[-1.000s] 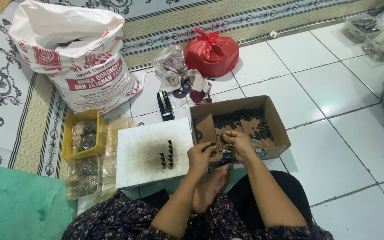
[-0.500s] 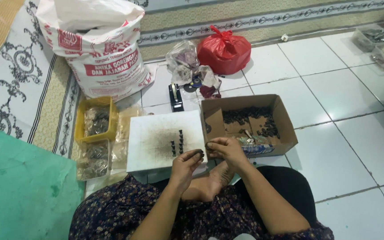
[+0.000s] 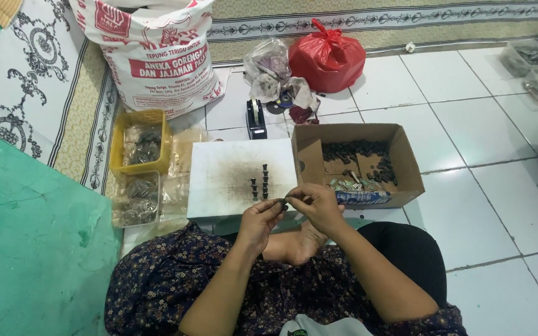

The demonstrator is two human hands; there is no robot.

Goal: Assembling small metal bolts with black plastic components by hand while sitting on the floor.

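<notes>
Small dark part (image 3: 279,200): pinched between both hands, just below the near edge of the white board (image 3: 225,177).
Left hand (image 3: 258,219): fingers curled narrow, tips closed on the part.
Right hand (image 3: 314,204): fingers narrow, thumb and forefinger meeting the left hand's at the part.
White board: flat on the tiled floor, smudged grey, 2 short rows of small dark pieces (image 3: 259,183) standing on it.
Cardboard box (image 3: 400,163): brown, open-topped, touching the board's right side, dark bits inside.
Yellow tray (image 3: 119,140): left of the board, metal pieces in it.
White sack (image 3: 157,56): red lettering, beyond the board's left corner.
Red bag (image 3: 326,57): knotted plastic, beyond the board's right.
Tape dispenser (image 3: 255,118): dark, just beyond the board.
</notes>
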